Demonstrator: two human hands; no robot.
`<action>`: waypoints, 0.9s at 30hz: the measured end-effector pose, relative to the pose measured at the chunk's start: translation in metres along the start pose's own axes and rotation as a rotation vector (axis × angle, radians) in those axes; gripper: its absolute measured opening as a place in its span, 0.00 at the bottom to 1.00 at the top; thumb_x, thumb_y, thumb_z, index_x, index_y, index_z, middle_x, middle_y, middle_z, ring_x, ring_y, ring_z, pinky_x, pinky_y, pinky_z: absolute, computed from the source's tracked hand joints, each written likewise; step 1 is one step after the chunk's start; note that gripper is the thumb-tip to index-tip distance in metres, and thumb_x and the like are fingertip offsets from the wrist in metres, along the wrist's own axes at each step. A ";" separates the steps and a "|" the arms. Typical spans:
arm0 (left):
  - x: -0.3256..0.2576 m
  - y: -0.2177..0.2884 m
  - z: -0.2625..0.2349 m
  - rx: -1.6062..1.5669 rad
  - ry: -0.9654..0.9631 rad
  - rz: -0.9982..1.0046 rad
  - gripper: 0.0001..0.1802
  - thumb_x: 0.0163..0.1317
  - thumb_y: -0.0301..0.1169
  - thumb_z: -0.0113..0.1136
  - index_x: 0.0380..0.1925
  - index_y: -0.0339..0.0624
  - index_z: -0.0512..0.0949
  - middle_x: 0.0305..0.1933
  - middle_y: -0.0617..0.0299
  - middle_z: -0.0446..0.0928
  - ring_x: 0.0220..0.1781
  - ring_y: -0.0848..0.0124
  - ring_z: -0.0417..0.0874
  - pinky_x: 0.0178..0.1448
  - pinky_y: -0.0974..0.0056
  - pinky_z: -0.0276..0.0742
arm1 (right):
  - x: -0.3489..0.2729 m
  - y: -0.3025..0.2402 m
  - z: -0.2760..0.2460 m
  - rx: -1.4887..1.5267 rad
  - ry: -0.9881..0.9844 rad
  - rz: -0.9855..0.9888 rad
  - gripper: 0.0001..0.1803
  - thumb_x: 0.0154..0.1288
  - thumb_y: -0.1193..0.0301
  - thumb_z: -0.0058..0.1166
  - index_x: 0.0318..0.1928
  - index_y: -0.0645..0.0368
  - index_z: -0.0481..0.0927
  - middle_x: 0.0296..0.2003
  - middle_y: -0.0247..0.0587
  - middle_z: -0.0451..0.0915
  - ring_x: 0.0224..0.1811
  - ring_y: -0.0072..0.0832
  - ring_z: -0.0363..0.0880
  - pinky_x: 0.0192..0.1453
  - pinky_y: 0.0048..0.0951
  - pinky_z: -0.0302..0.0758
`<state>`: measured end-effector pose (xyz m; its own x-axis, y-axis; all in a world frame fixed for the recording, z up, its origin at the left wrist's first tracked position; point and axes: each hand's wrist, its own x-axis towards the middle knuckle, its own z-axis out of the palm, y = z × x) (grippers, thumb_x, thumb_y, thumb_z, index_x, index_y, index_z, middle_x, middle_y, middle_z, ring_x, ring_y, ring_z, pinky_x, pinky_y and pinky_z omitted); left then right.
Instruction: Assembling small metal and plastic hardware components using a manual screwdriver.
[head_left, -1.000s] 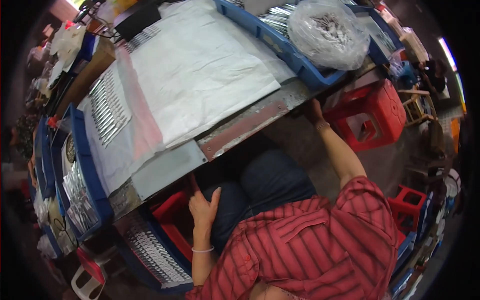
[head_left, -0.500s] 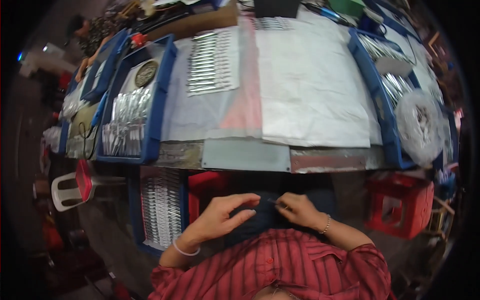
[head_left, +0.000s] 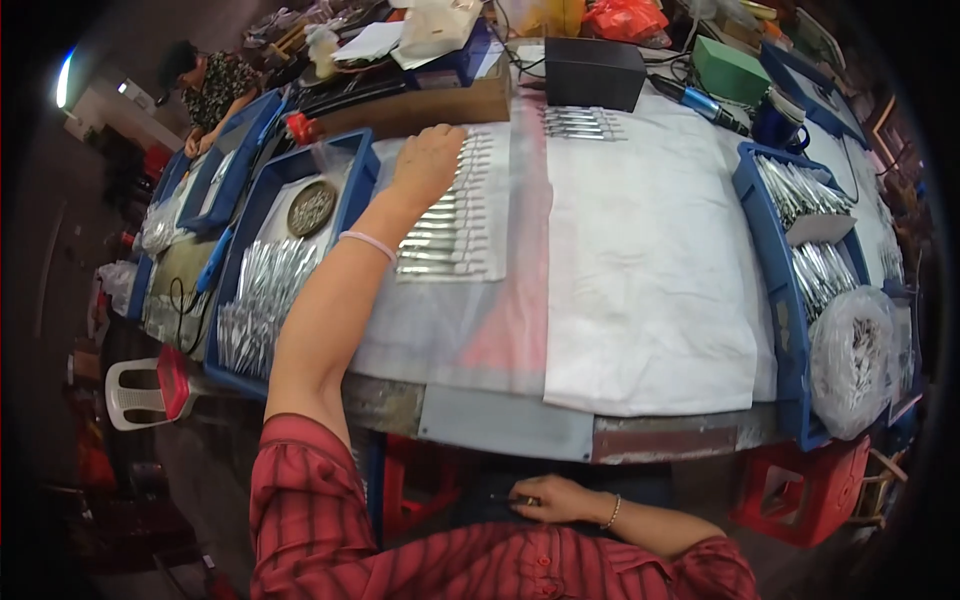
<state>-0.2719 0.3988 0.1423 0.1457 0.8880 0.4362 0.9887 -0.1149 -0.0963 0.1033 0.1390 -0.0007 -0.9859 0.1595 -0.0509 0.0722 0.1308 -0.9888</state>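
Observation:
My left hand (head_left: pixel 428 165) reaches over the table to the far end of a column of slim silver metal pieces (head_left: pixel 440 240), laid side by side on a white sheet. Its fingers are curled down at the column's top, and the fingertips are hidden, so whatever is in them does not show. Low in front of my body, below the table edge, my right hand (head_left: pixel 550 498) is closed round a small thin dark object (head_left: pixel 499 497), whose tip pokes out to the left. Its kind is too small to tell.
Blue trays with silver pieces stand left (head_left: pixel 365 180) and right (head_left: pixel 795 350); the left one holds a round dish (head_left: pixel 312 208). A plastic bag (head_left: pixel 852 365) bulges over the right tray's near end. A black box (head_left: pixel 595 72) stands behind a short row of pieces (head_left: pixel 582 123). Another person (head_left: pixel 215 90) sits far left.
My left hand has moved from beside my right hand, forward and up to the far end of the metal pieces. My right hand stays low. The view has tilted up.

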 end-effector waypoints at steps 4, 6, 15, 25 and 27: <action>0.024 -0.030 0.051 0.235 -0.057 0.073 0.05 0.55 0.24 0.52 0.32 0.44 0.75 0.36 0.58 0.79 0.43 0.61 0.81 0.45 0.54 0.72 | -0.005 0.018 -0.004 0.216 -0.214 0.228 0.14 0.70 0.64 0.48 0.50 0.58 0.72 0.36 0.45 0.78 0.34 0.32 0.78 0.41 0.33 0.75; 0.033 -0.034 0.063 0.255 -0.090 0.084 0.05 0.54 0.24 0.52 0.32 0.44 0.75 0.35 0.59 0.79 0.42 0.61 0.81 0.45 0.54 0.71 | -0.006 0.024 -0.005 0.346 -0.214 0.166 0.12 0.72 0.67 0.45 0.50 0.59 0.70 0.39 0.41 0.74 0.40 0.26 0.73 0.47 0.27 0.71; 0.041 -0.041 0.035 0.390 -0.047 0.177 0.11 0.56 0.25 0.50 0.40 0.44 0.75 0.35 0.60 0.79 0.40 0.63 0.81 0.48 0.56 0.67 | -0.010 0.068 0.021 0.485 -0.183 0.186 0.15 0.70 0.72 0.45 0.55 0.58 0.67 0.42 0.37 0.72 0.45 0.24 0.70 0.52 0.25 0.67; -0.102 0.108 -0.154 -0.682 -0.215 -0.354 0.16 0.67 0.27 0.50 0.53 0.34 0.73 0.31 0.63 0.78 0.31 0.75 0.78 0.37 0.72 0.72 | -0.037 -0.034 -0.011 -0.494 -0.035 0.160 0.22 0.61 0.63 0.54 0.55 0.54 0.76 0.31 0.48 0.81 0.28 0.45 0.81 0.29 0.43 0.76; -0.170 0.145 -0.175 -1.125 -0.387 -0.604 0.17 0.68 0.27 0.49 0.56 0.35 0.72 0.31 0.68 0.75 0.34 0.81 0.75 0.39 0.74 0.71 | -0.052 -0.030 -0.011 -0.350 -0.072 0.092 0.14 0.59 0.64 0.56 0.41 0.60 0.79 0.31 0.51 0.80 0.29 0.47 0.80 0.32 0.43 0.76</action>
<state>-0.1470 0.1533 0.2107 -0.1574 0.9762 -0.1495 0.4125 0.2025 0.8881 0.1545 0.1373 0.0335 -0.9801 0.1186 -0.1592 0.1959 0.4478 -0.8724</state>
